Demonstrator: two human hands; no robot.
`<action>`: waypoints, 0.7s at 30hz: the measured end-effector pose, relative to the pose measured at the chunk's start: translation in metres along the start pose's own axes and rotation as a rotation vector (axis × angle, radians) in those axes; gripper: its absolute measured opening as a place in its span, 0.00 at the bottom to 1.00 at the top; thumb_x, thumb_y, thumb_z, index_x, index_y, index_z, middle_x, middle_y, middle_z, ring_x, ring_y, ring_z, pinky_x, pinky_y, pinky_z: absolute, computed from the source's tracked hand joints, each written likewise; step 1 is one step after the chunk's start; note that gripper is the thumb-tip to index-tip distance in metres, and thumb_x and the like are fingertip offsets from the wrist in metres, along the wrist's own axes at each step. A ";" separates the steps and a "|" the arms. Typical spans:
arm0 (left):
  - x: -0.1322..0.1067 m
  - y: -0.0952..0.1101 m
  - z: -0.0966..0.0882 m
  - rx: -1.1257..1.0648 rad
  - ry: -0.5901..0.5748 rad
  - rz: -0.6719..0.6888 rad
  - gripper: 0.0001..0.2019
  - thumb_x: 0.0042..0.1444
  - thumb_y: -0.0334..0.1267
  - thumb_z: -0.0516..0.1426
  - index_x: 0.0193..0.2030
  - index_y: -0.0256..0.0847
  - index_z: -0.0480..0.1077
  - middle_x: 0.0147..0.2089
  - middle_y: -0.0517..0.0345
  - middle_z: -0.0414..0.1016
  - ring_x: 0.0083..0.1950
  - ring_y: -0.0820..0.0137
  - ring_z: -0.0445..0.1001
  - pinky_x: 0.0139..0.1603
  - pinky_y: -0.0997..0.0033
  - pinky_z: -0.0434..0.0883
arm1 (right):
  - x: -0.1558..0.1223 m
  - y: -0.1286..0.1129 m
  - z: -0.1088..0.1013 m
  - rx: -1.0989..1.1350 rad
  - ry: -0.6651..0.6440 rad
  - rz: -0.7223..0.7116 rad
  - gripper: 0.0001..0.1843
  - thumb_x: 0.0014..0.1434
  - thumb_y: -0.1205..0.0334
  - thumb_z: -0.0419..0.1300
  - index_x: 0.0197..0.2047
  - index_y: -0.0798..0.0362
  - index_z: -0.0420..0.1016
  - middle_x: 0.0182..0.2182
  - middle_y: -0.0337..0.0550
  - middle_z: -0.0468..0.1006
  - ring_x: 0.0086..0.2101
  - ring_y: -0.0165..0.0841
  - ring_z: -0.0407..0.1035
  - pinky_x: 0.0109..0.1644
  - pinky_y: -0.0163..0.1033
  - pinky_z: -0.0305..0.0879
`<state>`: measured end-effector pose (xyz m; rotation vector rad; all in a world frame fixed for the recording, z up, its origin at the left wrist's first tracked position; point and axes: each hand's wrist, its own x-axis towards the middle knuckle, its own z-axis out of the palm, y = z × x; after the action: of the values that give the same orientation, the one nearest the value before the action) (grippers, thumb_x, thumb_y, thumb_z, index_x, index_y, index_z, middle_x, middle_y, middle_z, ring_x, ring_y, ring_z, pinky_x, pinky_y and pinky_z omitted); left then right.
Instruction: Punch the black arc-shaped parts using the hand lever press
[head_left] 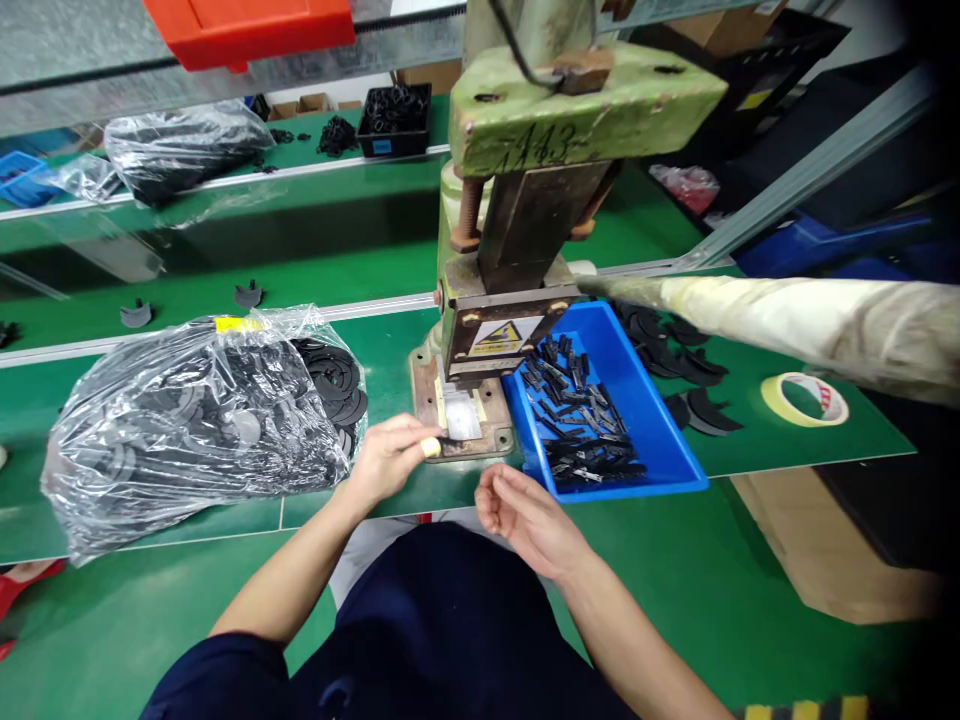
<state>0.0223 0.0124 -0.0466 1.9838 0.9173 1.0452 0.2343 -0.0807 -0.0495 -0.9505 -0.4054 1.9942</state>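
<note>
My left hand [394, 455] is at the front left of the press base [491, 440], its thumb and finger pinched on a small black plastic part [451, 441]. Yellow tape wraps one of its fingertips. The part's tip lies by a pale plate [460, 412] on the base, under the head of the green hand press [517, 240]. Just right of the base, in front of the blue bin [686, 470], my right hand [529, 515] has its fingers curled inward; whether they hold anything is hidden. Narrow black parts [577, 410] fill much of the bin.
A clear plastic bag [195, 430] of curved black parts lies left of the press. Right of the bin are loose curved parts [701, 410] and a tape roll [806, 400]. A wrapped lever [780, 320] juts out rightward over them. Behind stands a black tray [395, 120].
</note>
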 end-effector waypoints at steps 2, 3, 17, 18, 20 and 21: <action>0.012 -0.014 0.001 0.095 0.086 -0.002 0.09 0.63 0.39 0.60 0.45 0.42 0.81 0.35 0.56 0.79 0.35 0.73 0.77 0.36 0.74 0.74 | -0.011 -0.006 0.000 -0.019 0.026 -0.059 0.15 0.57 0.50 0.65 0.34 0.52 0.67 0.23 0.34 0.72 0.23 0.23 0.64 0.27 0.32 0.54; 0.018 -0.020 0.002 0.130 0.112 0.006 0.09 0.63 0.40 0.59 0.45 0.41 0.81 0.35 0.56 0.79 0.35 0.72 0.77 0.36 0.73 0.74 | -0.017 -0.008 0.000 -0.029 0.033 -0.081 0.15 0.57 0.50 0.65 0.33 0.52 0.68 0.23 0.34 0.71 0.23 0.23 0.63 0.27 0.32 0.53; 0.043 -0.060 0.014 0.558 -0.163 0.150 0.16 0.69 0.38 0.49 0.50 0.40 0.77 0.47 0.49 0.76 0.48 0.66 0.76 0.47 0.69 0.74 | -0.036 -0.020 -0.016 -0.023 0.095 -0.260 0.13 0.54 0.51 0.66 0.31 0.51 0.70 0.22 0.35 0.67 0.24 0.25 0.60 0.27 0.34 0.53; 0.044 -0.060 0.014 0.572 -0.178 0.157 0.16 0.68 0.38 0.49 0.51 0.41 0.77 0.48 0.49 0.75 0.48 0.66 0.76 0.47 0.69 0.74 | -0.036 -0.022 -0.017 -0.019 0.099 -0.268 0.14 0.54 0.51 0.66 0.31 0.51 0.70 0.22 0.35 0.67 0.24 0.25 0.60 0.27 0.34 0.54; 0.046 -0.060 0.013 0.594 -0.208 0.172 0.16 0.66 0.36 0.50 0.53 0.42 0.77 0.50 0.49 0.73 0.50 0.65 0.74 0.49 0.68 0.74 | -0.037 -0.026 -0.019 -0.021 0.106 -0.291 0.14 0.53 0.50 0.67 0.31 0.51 0.70 0.22 0.35 0.67 0.23 0.26 0.59 0.26 0.34 0.54; 0.047 -0.060 0.012 0.601 -0.224 0.177 0.17 0.65 0.34 0.51 0.53 0.43 0.77 0.51 0.49 0.72 0.51 0.65 0.74 0.50 0.67 0.74 | -0.037 -0.029 -0.021 -0.037 0.112 -0.312 0.14 0.53 0.50 0.67 0.31 0.50 0.71 0.22 0.36 0.68 0.23 0.26 0.60 0.26 0.34 0.55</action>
<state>0.0372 0.0782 -0.0841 2.6552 1.0246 0.6562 0.2790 -0.0955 -0.0287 -0.9542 -0.4968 1.6495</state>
